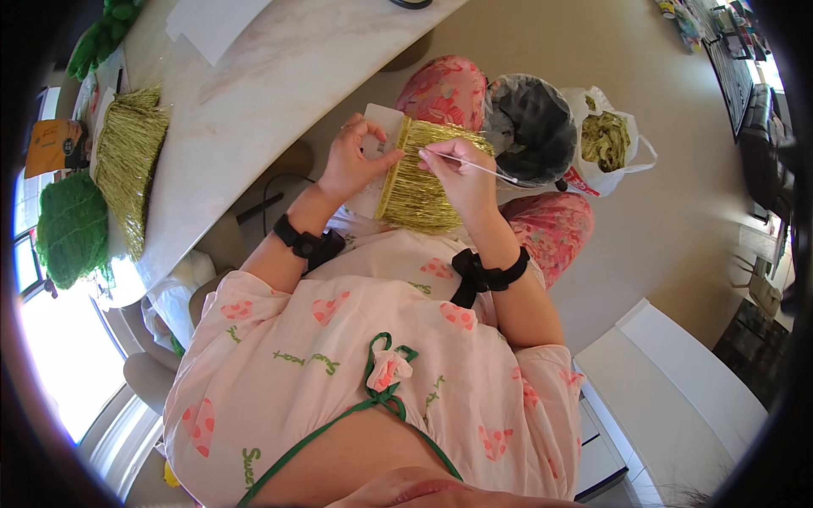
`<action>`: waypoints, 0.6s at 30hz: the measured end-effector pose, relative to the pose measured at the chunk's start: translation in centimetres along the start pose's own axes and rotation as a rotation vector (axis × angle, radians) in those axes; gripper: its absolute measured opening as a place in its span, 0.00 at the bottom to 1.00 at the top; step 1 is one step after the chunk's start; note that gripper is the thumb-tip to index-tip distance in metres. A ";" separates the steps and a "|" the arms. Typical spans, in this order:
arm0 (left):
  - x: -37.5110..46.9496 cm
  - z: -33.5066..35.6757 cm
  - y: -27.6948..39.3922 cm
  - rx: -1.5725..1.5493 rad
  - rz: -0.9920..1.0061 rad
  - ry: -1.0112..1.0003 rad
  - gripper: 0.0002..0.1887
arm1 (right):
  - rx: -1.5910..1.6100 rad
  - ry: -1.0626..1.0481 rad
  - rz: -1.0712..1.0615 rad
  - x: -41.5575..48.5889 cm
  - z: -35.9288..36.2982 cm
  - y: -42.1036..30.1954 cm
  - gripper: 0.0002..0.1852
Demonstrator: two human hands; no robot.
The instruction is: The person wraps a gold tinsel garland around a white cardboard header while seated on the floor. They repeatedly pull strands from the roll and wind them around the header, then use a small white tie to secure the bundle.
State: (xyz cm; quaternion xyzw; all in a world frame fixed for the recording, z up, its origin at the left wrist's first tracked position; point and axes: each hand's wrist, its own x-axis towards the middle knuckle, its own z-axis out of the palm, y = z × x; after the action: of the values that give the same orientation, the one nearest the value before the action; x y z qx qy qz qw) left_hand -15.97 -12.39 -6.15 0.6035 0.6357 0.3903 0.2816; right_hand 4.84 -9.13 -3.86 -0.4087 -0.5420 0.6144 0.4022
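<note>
Across my lap lies a gold metallic tinsel fringe [427,190], its bound edge beside a white card [375,120]. My left hand [359,155] rests at that bound edge, thumb on the fringe and fingers curled over the card; whether it pinches anything is unclear. Between the thumb and fingers of my right hand [460,168] is a thin white stick with a small tip [486,169], possibly a crochet hook, slanting over the fringe. Its near end is at my fingertips, close to the bound edge.
A lined bin [532,130] stands between my knees, beside a white plastic bag [625,174] holding gold material. At left, the marble-look table [254,95] bears another gold fringe bundle [133,159], green fuzzy bundles [73,228], an orange packet [54,147] and white paper [213,28].
</note>
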 end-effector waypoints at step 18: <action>-0.4 0.5 -0.8 -0.237 -0.203 0.005 0.44 | -0.636 0.045 -0.351 0.7 1.1 0.6 0.06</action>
State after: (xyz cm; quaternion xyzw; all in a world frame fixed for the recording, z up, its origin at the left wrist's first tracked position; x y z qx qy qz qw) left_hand -15.90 -12.71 -7.12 0.4979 0.6436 0.4334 0.3873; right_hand 3.50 -8.95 -4.43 -0.4278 -0.7587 0.3275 0.3661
